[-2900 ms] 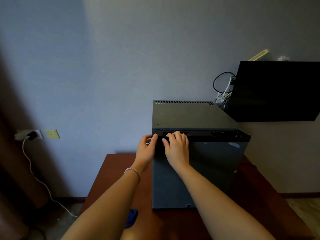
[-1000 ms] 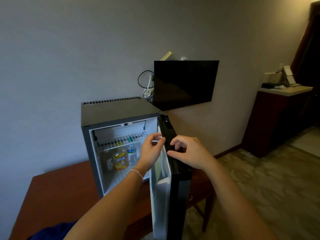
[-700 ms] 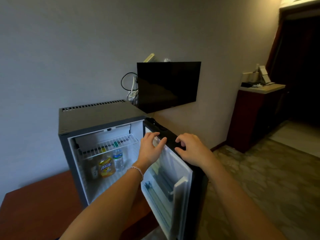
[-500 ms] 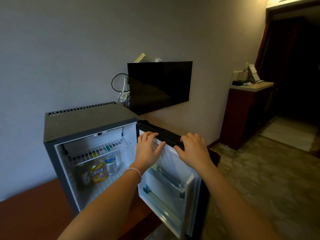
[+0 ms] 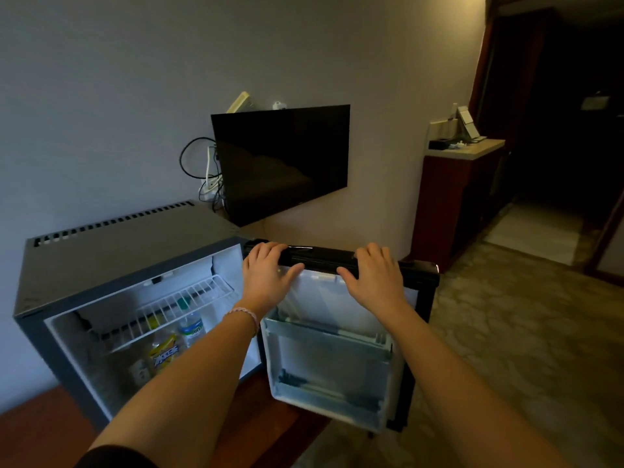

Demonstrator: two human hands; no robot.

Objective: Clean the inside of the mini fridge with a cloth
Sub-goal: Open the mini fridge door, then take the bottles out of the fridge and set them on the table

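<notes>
The dark grey mini fridge (image 5: 128,244) stands on a brown table, and its door (image 5: 331,359) is swung wide to the right, white inner side facing me. My left hand (image 5: 270,275) grips the door's black top edge near the hinge, fingers over the top and thumb on the inner face. My right hand (image 5: 374,278) holds the same edge further right in the same way. Inside are a white wire shelf (image 5: 175,305), a yellow drink pack (image 5: 163,356) and a water bottle (image 5: 191,327). No cloth is in view.
The brown table (image 5: 40,430) carries the fridge at lower left. A black TV (image 5: 280,163) hangs on the wall behind, with cables beside it. A dark wooden cabinet (image 5: 452,197) stands at the right, by a dark doorway. Patterned floor lies to the right.
The fridge door went from closed to wide open, swinging right with both hands on its top edge. My view turned right, and the blue cloth on the table left the picture.
</notes>
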